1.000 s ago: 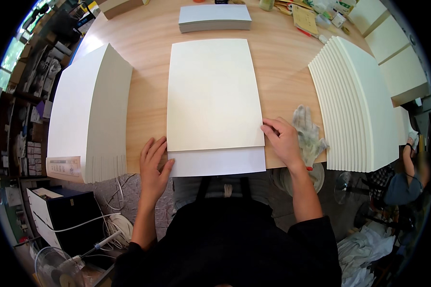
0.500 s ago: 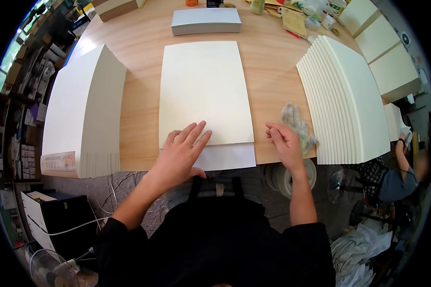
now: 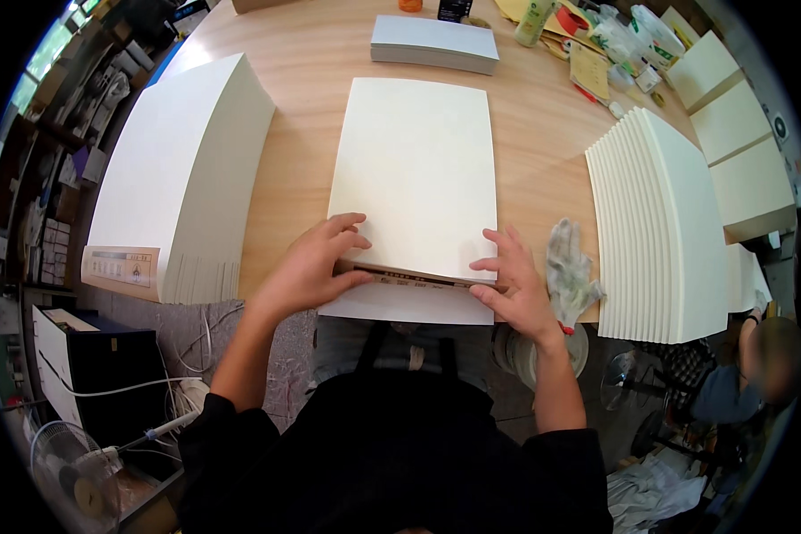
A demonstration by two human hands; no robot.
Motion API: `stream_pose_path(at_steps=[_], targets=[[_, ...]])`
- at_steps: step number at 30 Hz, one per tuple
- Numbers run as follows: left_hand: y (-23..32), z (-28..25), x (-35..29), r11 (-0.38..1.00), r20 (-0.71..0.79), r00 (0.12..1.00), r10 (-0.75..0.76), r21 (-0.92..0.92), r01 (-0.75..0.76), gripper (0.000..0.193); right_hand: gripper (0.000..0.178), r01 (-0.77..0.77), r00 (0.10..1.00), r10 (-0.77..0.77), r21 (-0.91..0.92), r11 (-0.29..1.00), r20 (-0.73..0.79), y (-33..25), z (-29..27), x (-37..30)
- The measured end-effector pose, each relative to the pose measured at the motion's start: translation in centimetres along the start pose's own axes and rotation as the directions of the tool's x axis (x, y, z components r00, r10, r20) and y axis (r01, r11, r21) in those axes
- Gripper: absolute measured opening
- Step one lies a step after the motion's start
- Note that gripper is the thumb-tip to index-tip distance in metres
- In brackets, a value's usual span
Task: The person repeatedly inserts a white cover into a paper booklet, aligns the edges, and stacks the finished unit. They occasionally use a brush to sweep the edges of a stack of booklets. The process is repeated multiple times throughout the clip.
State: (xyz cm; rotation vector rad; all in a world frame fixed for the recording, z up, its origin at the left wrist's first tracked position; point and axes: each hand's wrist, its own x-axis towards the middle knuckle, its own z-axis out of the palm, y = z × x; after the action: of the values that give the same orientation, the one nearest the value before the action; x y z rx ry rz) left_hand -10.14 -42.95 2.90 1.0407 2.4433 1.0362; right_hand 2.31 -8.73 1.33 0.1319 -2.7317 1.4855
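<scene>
A round wooden desk [image 3: 543,133] fills the view, crowded with stacks of cream board. At its near edge the left hand [image 3: 307,267] and the right hand [image 3: 516,289] both rest on a large cream sheet [image 3: 418,169] lying flat at the centre. The fingers of both hands lie spread on the sheet's near edge, and the thumbs tuck under it, so each hand pinches that edge and lifts it slightly. Between the two sets of fingers a dark printed strip [image 3: 414,280] shows in the gap beneath the raised edge, and below the fingers a white sheet [image 3: 405,307] sticks out toward the person, overhanging the desk's edge. Just beside the right fingers, on their outer side, lies a crumpled grey work glove [image 3: 570,271]. Beyond it stands a fanned stack of cream boards [image 3: 663,222]. Well to the outer side of the left fingers sits a tall pile of cream sheets [image 3: 182,169]. Far ahead of the fingers lies a flat grey stack [image 3: 432,43].
</scene>
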Motion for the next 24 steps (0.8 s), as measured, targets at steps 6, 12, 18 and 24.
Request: stream_pose_path(at_steps=[6,12,18,24], targets=[[-1.8,0.1,1.8,0.996,-0.061,0.997,0.036,-0.085,-0.041,0.029,0.028,0.059,0.995,-0.061,-0.032,0.998,-0.076,2.0,0.6,2.3],[-1.3,0.8,3.9,0.997,-0.148,0.988,-0.045,0.057,0.054,0.037,0.03,-0.028,0.979,-0.008,-0.17,0.985,-0.204,1.0,1.8,4.1],[-1.8,1.6,4.6,0.994,-0.182,0.981,-0.062,0.074,0.076,0.039,0.026,-0.022,0.959,-0.058,-0.275,0.961,-0.278,1.0,2.8,4.0],[-1.0,0.6,5.5,0.962,-0.023,0.994,-0.107,0.248,0.11,0.034,0.023,0.007,0.952,-0.096,-0.292,0.956,-0.292,1.4,3.0,3.9]])
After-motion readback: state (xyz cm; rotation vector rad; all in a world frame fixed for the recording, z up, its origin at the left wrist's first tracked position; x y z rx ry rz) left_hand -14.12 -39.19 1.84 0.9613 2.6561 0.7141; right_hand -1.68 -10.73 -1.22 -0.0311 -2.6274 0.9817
